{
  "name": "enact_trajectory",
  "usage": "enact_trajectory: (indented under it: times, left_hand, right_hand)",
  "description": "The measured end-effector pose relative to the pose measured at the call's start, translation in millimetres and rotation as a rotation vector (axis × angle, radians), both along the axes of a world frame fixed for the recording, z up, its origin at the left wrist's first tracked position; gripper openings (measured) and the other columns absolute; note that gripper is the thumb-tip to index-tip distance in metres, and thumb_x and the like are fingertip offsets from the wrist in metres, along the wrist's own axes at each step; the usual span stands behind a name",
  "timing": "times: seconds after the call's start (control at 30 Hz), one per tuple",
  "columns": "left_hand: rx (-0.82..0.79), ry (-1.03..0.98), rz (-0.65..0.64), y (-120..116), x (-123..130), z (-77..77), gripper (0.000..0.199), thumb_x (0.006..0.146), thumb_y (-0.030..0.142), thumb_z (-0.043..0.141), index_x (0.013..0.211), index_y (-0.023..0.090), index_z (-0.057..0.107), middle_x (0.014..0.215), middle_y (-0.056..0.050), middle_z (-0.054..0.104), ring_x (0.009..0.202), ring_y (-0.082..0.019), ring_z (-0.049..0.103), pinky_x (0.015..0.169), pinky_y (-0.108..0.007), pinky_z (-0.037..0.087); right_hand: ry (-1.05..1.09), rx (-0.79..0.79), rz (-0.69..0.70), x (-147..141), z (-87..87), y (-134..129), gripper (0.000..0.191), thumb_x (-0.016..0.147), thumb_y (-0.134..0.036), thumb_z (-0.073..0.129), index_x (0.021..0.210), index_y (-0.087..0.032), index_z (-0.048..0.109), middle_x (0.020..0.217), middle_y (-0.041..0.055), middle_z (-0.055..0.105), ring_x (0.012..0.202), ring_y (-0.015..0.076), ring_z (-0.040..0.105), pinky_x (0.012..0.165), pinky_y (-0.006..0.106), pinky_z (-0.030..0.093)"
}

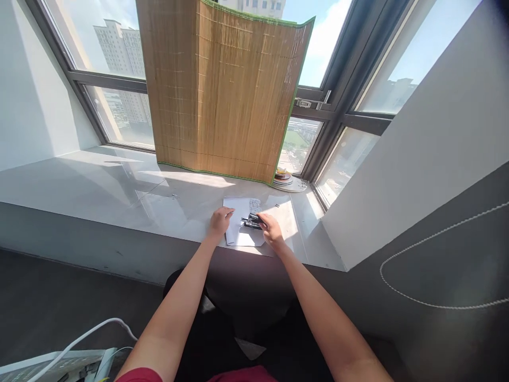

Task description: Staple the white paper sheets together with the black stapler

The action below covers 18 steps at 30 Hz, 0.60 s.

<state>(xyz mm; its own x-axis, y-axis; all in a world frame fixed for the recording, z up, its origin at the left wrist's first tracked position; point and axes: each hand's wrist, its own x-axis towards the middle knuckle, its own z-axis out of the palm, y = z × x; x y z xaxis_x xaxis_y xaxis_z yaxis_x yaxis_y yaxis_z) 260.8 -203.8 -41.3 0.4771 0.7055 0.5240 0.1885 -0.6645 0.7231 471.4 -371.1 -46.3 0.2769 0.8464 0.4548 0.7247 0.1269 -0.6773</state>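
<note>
A black stapler (252,218) lies over white paper sheets (237,203), its top and bottom arms apart at the left end. My right hand (272,231) grips its right end. To the left, my left hand (219,223) is closed in a pinch above the left edge of the sheets; whatever is between the fingertips is too small to make out. A patch of dark print or pattern (255,205) shows at the upper right of the sheets.
The sheets rest on a pale windowsill (186,212). A bamboo mat (230,101) stands behind, against the window. Stacked round items (283,179) sit by its right corner. Small dark bits (277,205) lie right of the paper. A beaded cord (421,302) hangs at right.
</note>
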Motion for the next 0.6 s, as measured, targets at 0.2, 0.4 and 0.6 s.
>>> enact_trajectory:
  times: [0.2, 0.4, 0.6]
  left_hand:
    - [0.042, 0.025, -0.108, -11.6, 1.5, 1.2, 0.017, 0.098, 0.023, 0.067, 0.094, 0.026, 0.083, 0.106, -0.010, 0.085, 0.103, -0.032, 0.080, 0.097, -0.052, 0.065]
    - [0.075, -0.062, -0.123, -9.2, -0.9, 2.3, 0.019, 0.098, 0.035, 0.069, 0.089, 0.028, 0.084, 0.098, -0.008, 0.086, 0.093, -0.030, 0.082, 0.086, -0.048, 0.069]
    - [0.169, -0.008, -0.141, -4.9, -5.7, -6.5, 0.015, 0.096, 0.025, 0.071, 0.090, 0.024, 0.085, 0.100, -0.008, 0.086, 0.096, -0.029, 0.083, 0.089, -0.046, 0.069]
  right_hand:
    - [-0.167, -0.065, -0.100, -13.5, -3.1, 5.0, 0.046, 0.098, -0.016, 0.050, 0.137, -0.030, 0.069, 0.130, 0.0123, 0.074, 0.121, 0.0392, 0.065, 0.107, 0.062, 0.052]
    - [-0.266, -0.041, -0.131, -14.3, -8.2, 9.1, 0.049, 0.098, -0.012, 0.050, 0.141, -0.032, 0.062, 0.125, 0.0106, 0.072, 0.117, 0.0352, 0.064, 0.100, 0.054, 0.054]
    - [-0.328, -0.057, -0.154, -13.7, -13.7, 11.6, 0.045, 0.100, -0.009, 0.051, 0.141, -0.028, 0.060, 0.126, 0.0108, 0.070, 0.114, 0.0314, 0.063, 0.094, 0.046, 0.052]
